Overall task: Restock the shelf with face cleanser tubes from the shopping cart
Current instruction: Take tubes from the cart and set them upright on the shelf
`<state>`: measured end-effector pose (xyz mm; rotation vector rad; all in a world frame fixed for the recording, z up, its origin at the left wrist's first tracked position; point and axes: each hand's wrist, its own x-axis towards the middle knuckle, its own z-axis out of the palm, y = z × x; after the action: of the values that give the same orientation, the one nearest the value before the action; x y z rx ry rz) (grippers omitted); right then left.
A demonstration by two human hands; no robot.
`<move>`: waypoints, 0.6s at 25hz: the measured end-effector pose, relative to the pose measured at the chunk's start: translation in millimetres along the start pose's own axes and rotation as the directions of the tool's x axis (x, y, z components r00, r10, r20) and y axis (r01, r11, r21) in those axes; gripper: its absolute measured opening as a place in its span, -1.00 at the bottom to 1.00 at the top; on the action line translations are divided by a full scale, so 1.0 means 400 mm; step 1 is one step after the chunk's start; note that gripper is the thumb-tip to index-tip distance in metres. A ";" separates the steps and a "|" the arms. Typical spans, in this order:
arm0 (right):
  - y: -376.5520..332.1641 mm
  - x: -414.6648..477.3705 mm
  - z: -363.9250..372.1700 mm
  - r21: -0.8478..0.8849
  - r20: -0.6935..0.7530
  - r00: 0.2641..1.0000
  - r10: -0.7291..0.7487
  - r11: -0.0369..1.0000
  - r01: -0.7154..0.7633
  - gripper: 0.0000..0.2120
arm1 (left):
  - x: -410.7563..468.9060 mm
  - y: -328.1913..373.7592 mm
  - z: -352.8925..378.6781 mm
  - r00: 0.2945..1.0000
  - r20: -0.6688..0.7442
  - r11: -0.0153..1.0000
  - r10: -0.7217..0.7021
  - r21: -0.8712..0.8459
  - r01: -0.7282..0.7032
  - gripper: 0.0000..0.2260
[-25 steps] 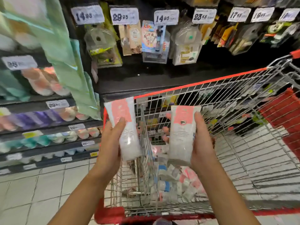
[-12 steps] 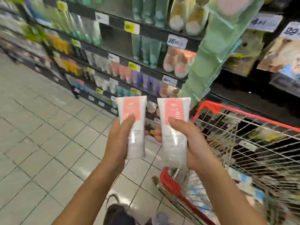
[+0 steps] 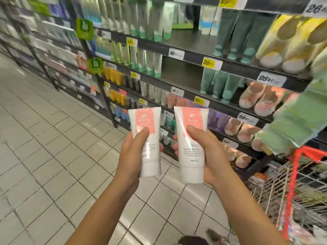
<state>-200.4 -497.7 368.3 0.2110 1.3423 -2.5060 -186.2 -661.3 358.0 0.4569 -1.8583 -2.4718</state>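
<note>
Left hand (image 3: 131,156) is wrapped round a white tube with a pink label (image 3: 152,156), thumb pressed across the front and fingers curled behind, and the right hand (image 3: 212,156) has the very same grip on a second matching tube (image 3: 191,165). Both are held upright with flat crimped ends up, side by side and just apart, out in front of the chest over the pale tiled floor (image 3: 53,156). Beyond them run the dark shelves (image 3: 194,55) with yellow and white price tags (image 3: 211,63) along the edges. Teal-green tubes (image 3: 224,85) stand cap-down on one level, and pink-and-white tubes (image 3: 256,99) sit on the levels to their right and below. A hanging strip of pale green packs (image 3: 297,121) droops in from the right. Lower right, the red-rimmed shopping cart (image 3: 293,191) shows its wire side, its contents too blurred to make out.
</note>
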 end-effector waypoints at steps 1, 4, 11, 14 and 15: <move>0.006 0.029 0.032 -0.004 0.002 1.000 -0.006 1.000 0.006 -0.53 | 0.032 0.019 -0.026 1.000 -0.006 1.000 0.001 -0.007 -0.001 -0.80; -0.001 0.114 0.085 -0.020 -0.014 0.999 -0.041 0.999 0.041 -0.51 | 0.131 0.062 -0.065 1.000 -0.010 1.000 0.002 -0.020 -0.003 -0.83; -0.070 0.408 0.132 -0.049 -0.077 0.985 -0.155 0.987 0.152 -0.53 | 0.450 0.123 -0.047 0.994 0.111 0.998 0.009 -0.061 -0.003 -0.84; -0.120 0.545 0.148 -0.073 -0.103 0.976 -0.192 0.980 0.185 -0.50 | 0.613 0.169 -0.008 0.988 0.149 0.999 0.027 -0.046 -0.021 -0.82; -0.140 0.580 0.152 -0.077 -0.106 0.973 -0.204 0.977 0.197 -0.53 | 0.657 0.188 0.008 0.985 0.170 0.999 0.035 -0.045 -0.028 -0.82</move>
<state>-437.5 -561.5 385.3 0.2161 1.5604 -2.6439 -450.8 -729.3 371.3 0.2186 -1.8499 -2.5982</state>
